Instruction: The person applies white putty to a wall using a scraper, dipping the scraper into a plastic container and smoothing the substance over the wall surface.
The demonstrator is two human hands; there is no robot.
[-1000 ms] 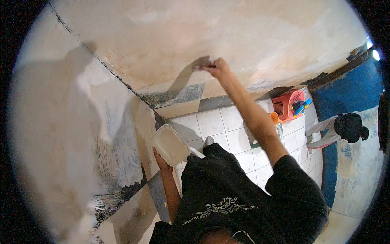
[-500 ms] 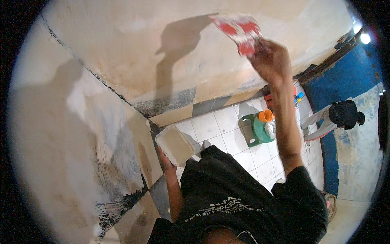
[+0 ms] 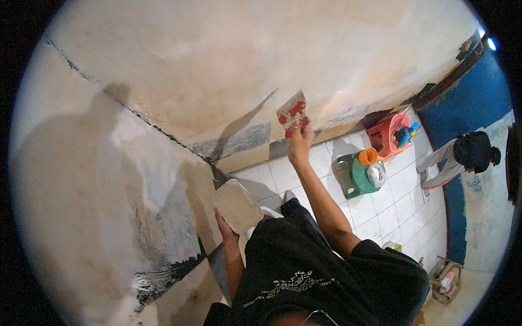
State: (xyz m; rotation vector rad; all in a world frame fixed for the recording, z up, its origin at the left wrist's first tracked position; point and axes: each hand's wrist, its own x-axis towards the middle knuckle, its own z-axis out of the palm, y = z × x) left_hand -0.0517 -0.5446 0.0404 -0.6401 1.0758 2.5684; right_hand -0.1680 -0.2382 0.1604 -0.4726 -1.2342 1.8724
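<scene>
My left hand grips a pale square tub from its left side, in front of my body. Smooth off-white putty fills it. In my right hand is a putty knife with a wide red-and-metal blade, smeared with putty and pointing up. The blade is close to the patchy cream wall ahead; whether it touches I cannot tell. Its thin shadow falls on the wall to the left.
A second patchy wall meets the first at a dark, rough corner on the left. On the white tiled floor stand a green stool bearing an orange cup and a red stool. Another person is at the blue wall, right.
My right hand has come down and leftward with the putty knife, from high on the wall to its lower part. The tub in my left hand has shifted slightly down.
</scene>
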